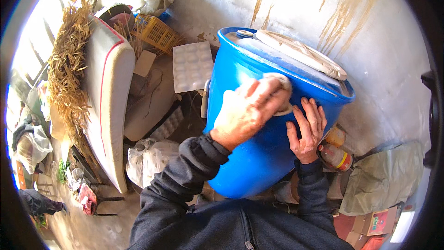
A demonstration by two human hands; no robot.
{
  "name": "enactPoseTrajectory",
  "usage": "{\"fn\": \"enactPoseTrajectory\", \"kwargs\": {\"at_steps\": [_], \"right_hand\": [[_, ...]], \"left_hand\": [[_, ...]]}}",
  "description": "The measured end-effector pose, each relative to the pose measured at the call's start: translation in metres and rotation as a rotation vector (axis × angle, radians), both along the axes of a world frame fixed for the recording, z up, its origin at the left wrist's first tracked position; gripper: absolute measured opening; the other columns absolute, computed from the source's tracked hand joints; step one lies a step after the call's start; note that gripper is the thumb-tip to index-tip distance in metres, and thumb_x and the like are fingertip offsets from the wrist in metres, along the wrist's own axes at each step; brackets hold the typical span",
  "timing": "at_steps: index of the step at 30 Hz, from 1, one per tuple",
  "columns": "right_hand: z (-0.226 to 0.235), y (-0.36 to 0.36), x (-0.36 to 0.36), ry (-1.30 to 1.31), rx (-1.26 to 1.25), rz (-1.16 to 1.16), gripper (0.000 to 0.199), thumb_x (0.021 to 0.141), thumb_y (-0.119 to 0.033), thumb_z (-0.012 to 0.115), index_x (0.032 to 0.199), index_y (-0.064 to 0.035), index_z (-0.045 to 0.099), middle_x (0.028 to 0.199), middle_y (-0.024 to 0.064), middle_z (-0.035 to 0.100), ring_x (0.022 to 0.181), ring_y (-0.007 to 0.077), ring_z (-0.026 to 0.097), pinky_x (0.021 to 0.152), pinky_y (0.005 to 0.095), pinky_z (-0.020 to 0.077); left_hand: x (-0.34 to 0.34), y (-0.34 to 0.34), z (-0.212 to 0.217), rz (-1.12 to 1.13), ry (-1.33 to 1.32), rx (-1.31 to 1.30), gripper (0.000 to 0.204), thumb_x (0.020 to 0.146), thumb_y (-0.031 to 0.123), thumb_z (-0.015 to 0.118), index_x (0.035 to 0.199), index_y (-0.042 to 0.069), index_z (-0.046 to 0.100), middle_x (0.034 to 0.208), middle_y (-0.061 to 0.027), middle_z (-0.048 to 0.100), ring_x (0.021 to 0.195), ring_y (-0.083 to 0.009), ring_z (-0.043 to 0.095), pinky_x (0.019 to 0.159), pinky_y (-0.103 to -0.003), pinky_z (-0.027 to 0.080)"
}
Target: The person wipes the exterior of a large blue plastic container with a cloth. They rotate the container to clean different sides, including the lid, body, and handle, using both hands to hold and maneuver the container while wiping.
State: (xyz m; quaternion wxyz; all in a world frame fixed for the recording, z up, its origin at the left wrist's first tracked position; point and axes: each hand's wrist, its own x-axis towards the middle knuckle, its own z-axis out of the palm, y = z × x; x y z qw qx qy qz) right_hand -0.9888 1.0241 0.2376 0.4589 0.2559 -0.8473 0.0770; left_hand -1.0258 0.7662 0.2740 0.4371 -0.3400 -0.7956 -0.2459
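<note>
Blue drum (259,157) leaning against wall (388,65), right before us. We are gripping pale cap (283,93) on its side with left hand (247,111), fingers curled; right hand (306,132) pressing flat, fingers spread, beside it. Bracing firmly probably stopping drum rolling.

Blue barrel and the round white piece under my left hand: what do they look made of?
The blue barrel looks like moulded plastic: smooth, evenly coloured wall with a soft sheen and a rolled rim. The round white piece under the left hand seems to be plastic too, matte and off-white, though mostly covered. The right hand lies flat on the barrel's wall.
</note>
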Motion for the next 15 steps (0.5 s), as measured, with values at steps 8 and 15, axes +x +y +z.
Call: {"fn": "enactPoseTrajectory", "kwargs": {"at_steps": [8, 15], "right_hand": [[-0.001, -0.001, -0.002, 0.016, 0.009, -0.002, 0.044, 0.104, -0.024, 0.079, 0.146, -0.0128, 0.078, 0.165, 0.0114, 0.065, 0.158, 0.0329, 0.055, 0.136, 0.053, 0.0311], [-0.001, 0.001, -0.001, 0.03, 0.04, -0.006, 0.04, 0.105, -0.027, 0.078, 0.142, -0.0117, 0.079, 0.161, 0.0152, 0.068, 0.153, 0.0387, 0.06, 0.131, 0.0565, 0.0358]], "left_hand": [[-0.094, -0.081, -0.033, 0.078, -0.227, 0.403, 0.055, 0.087, -0.001, 0.081, 0.139, 0.013, 0.076, 0.134, -0.016, 0.073, 0.122, -0.0421, 0.073, 0.104, -0.047, 0.062], [-0.052, -0.037, -0.027, -0.011, -0.093, 0.394, 0.072, 0.076, -0.002, 0.091, 0.144, 0.014, 0.077, 0.141, -0.0171, 0.073, 0.133, -0.04, 0.069, 0.115, -0.047, 0.055]]}}
